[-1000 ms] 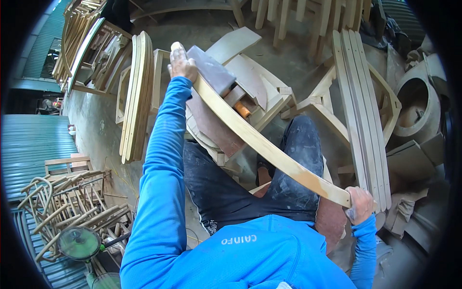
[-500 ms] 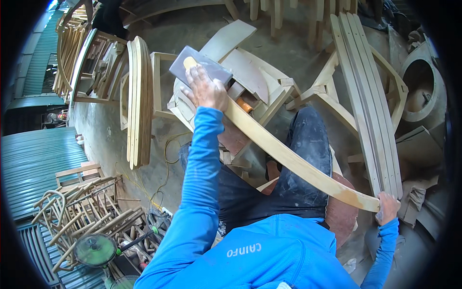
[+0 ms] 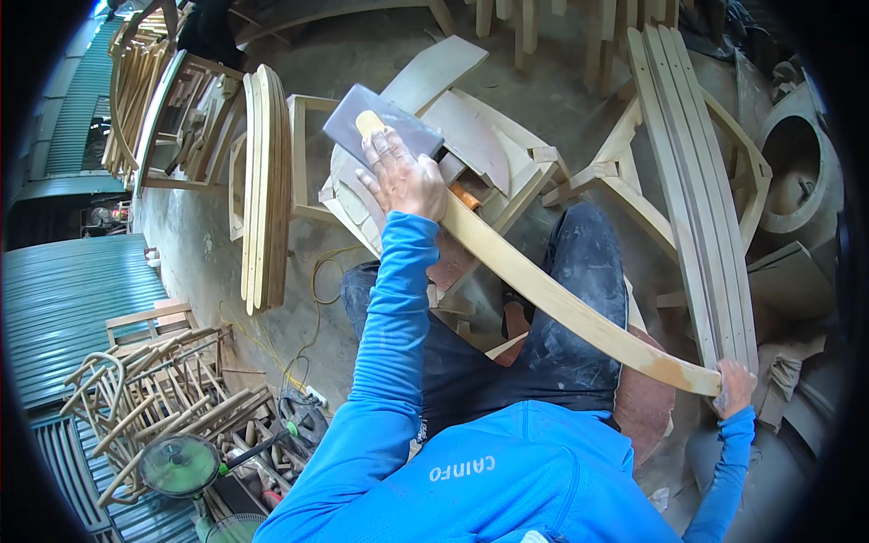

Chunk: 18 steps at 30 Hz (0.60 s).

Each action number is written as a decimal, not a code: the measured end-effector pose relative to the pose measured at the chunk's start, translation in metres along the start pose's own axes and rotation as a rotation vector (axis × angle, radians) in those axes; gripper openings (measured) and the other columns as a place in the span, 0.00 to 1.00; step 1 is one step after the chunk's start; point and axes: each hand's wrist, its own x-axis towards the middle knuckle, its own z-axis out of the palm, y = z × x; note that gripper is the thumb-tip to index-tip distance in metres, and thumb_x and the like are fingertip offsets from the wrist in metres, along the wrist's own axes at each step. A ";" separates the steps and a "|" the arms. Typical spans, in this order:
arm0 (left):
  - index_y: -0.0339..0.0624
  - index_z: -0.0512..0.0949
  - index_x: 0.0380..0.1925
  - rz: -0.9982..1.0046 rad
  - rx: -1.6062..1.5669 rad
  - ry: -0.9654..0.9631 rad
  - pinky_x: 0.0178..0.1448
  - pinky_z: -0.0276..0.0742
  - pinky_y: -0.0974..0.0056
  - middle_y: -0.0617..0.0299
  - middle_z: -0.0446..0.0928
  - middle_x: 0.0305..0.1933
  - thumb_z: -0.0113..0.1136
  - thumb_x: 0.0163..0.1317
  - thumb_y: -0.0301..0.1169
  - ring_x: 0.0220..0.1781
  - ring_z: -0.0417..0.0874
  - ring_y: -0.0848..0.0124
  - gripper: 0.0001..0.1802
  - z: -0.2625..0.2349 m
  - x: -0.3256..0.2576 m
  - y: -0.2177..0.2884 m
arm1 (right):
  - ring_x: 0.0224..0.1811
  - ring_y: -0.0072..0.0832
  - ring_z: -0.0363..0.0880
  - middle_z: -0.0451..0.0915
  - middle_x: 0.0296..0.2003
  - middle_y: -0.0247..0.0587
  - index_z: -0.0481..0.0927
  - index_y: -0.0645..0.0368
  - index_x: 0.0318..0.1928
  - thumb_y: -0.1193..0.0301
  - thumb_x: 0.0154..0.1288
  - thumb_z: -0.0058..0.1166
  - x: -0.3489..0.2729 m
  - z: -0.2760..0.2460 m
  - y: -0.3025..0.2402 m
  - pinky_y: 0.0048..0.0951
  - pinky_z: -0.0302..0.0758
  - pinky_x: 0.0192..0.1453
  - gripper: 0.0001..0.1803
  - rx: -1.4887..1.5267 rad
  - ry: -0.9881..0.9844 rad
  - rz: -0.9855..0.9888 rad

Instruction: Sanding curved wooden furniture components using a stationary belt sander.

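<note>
A long, curved wooden slat [image 3: 552, 282] lies diagonally across my lap, from far left to near right. My right hand [image 3: 736, 389] is wrapped round its near end. Toward the far end, my left hand [image 3: 403, 174] rests on top, fingers stretched out and thumb spread to the side. Past the fingertips, the slat's rounded tip lies over a smooth grey rectangular block [image 3: 347, 116]. Under these are pale boards and a wooden frame [image 3: 516, 204], with a small orange object [image 3: 464, 197] beside the slat. What the left palm covers is hidden.
Curved slats stand bundled [image 3: 264, 195] on the left, and several long slats [image 3: 692, 181] lean across a wooden frame on the right. A yellow cord [image 3: 317, 281] runs over the floor. Near left are a green fan [image 3: 179, 466] and heaped wooden parts [image 3: 163, 389].
My left hand has slid a little back along the slat, to the right and nearer me, and its sleeve is more bunched. My right hand keeps its hold on the near end.
</note>
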 end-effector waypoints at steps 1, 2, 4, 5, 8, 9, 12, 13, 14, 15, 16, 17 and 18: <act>0.33 0.56 0.78 -0.008 -0.003 -0.005 0.85 0.35 0.32 0.45 0.51 0.85 0.46 0.65 0.41 0.88 0.45 0.50 0.42 -0.001 0.005 -0.002 | 0.41 0.54 0.77 0.76 0.33 0.50 0.74 0.57 0.38 0.79 0.53 0.56 -0.001 -0.008 -0.003 0.50 0.70 0.45 0.11 -0.005 -0.027 0.016; 0.34 0.56 0.79 0.018 0.012 0.008 0.85 0.35 0.33 0.45 0.50 0.85 0.46 0.65 0.41 0.88 0.44 0.50 0.42 -0.001 0.014 -0.006 | 0.41 0.54 0.77 0.76 0.33 0.50 0.74 0.57 0.39 0.79 0.53 0.57 0.002 -0.016 -0.008 0.50 0.70 0.45 0.12 -0.011 -0.054 0.033; 0.34 0.56 0.79 0.034 0.025 0.021 0.85 0.34 0.33 0.45 0.49 0.86 0.47 0.65 0.41 0.88 0.44 0.50 0.43 -0.003 0.036 -0.021 | 0.41 0.53 0.79 0.78 0.34 0.50 0.76 0.57 0.40 0.77 0.47 0.64 0.019 -0.024 -0.025 0.48 0.72 0.44 0.17 -0.010 -0.030 -0.012; 0.34 0.56 0.79 0.029 0.025 0.023 0.85 0.34 0.33 0.46 0.50 0.86 0.47 0.65 0.41 0.88 0.44 0.50 0.43 -0.002 0.049 -0.031 | 0.41 0.52 0.80 0.79 0.35 0.49 0.77 0.56 0.41 0.76 0.44 0.67 0.034 -0.035 -0.045 0.47 0.73 0.43 0.20 0.050 -0.058 -0.077; 0.34 0.56 0.79 0.013 0.026 0.035 0.85 0.36 0.34 0.47 0.50 0.85 0.47 0.66 0.42 0.88 0.45 0.51 0.42 0.000 0.091 -0.057 | 0.41 0.50 0.83 0.82 0.36 0.47 0.79 0.55 0.42 0.74 0.37 0.73 0.062 -0.040 -0.079 0.46 0.76 0.42 0.26 0.073 -0.070 -0.154; 0.35 0.56 0.79 0.023 0.019 0.028 0.85 0.38 0.34 0.47 0.50 0.85 0.47 0.66 0.42 0.88 0.45 0.51 0.42 0.001 0.105 -0.062 | 0.40 0.49 0.83 0.82 0.34 0.47 0.79 0.55 0.41 0.74 0.37 0.73 0.070 -0.040 -0.087 0.46 0.76 0.42 0.25 0.093 -0.039 -0.153; 0.40 0.55 0.80 0.046 0.003 0.048 0.85 0.40 0.33 0.50 0.50 0.86 0.46 0.67 0.41 0.88 0.45 0.53 0.42 -0.001 0.148 -0.086 | 0.36 0.48 0.83 0.81 0.32 0.45 0.79 0.54 0.41 0.71 0.41 0.74 0.101 -0.051 -0.125 0.45 0.76 0.41 0.23 0.108 0.012 -0.176; 0.40 0.55 0.80 0.053 0.003 0.056 0.85 0.40 0.34 0.50 0.50 0.86 0.46 0.67 0.41 0.88 0.45 0.54 0.42 -0.003 0.164 -0.098 | 0.35 0.47 0.83 0.81 0.32 0.45 0.79 0.54 0.41 0.70 0.44 0.74 0.111 -0.050 -0.135 0.45 0.76 0.39 0.22 0.123 0.071 -0.200; 0.41 0.54 0.80 0.060 -0.013 0.057 0.85 0.40 0.34 0.50 0.49 0.86 0.45 0.67 0.41 0.88 0.45 0.54 0.42 0.001 0.179 -0.108 | 0.34 0.46 0.83 0.81 0.31 0.44 0.79 0.54 0.41 0.69 0.46 0.74 0.118 -0.054 -0.146 0.44 0.76 0.38 0.21 0.126 0.126 -0.215; 0.41 0.54 0.80 0.056 -0.017 0.064 0.85 0.40 0.34 0.50 0.49 0.86 0.45 0.67 0.41 0.88 0.45 0.54 0.42 0.001 0.196 -0.116 | 0.33 0.44 0.82 0.81 0.32 0.44 0.79 0.55 0.45 0.67 0.48 0.74 0.125 -0.055 -0.154 0.42 0.76 0.36 0.23 0.142 0.132 -0.250; 0.40 0.54 0.80 0.057 -0.011 0.054 0.85 0.40 0.35 0.50 0.49 0.86 0.45 0.68 0.41 0.88 0.45 0.53 0.41 0.001 0.210 -0.121 | 0.33 0.44 0.82 0.81 0.32 0.44 0.79 0.55 0.45 0.67 0.48 0.74 0.132 -0.058 -0.163 0.42 0.76 0.36 0.23 0.138 0.137 -0.254; 0.40 0.55 0.80 0.062 0.003 0.049 0.85 0.41 0.35 0.51 0.49 0.86 0.45 0.68 0.41 0.88 0.45 0.53 0.41 -0.003 0.215 -0.123 | 0.32 0.44 0.82 0.80 0.32 0.43 0.80 0.55 0.48 0.66 0.48 0.74 0.139 -0.059 -0.173 0.42 0.76 0.36 0.26 0.179 0.136 -0.289; 0.40 0.55 0.80 0.063 0.011 0.063 0.85 0.41 0.35 0.51 0.49 0.86 0.45 0.68 0.41 0.88 0.45 0.53 0.41 -0.005 0.212 -0.126 | 0.32 0.43 0.82 0.80 0.31 0.43 0.80 0.55 0.51 0.64 0.48 0.75 0.143 -0.057 -0.175 0.42 0.76 0.35 0.29 0.223 0.137 -0.327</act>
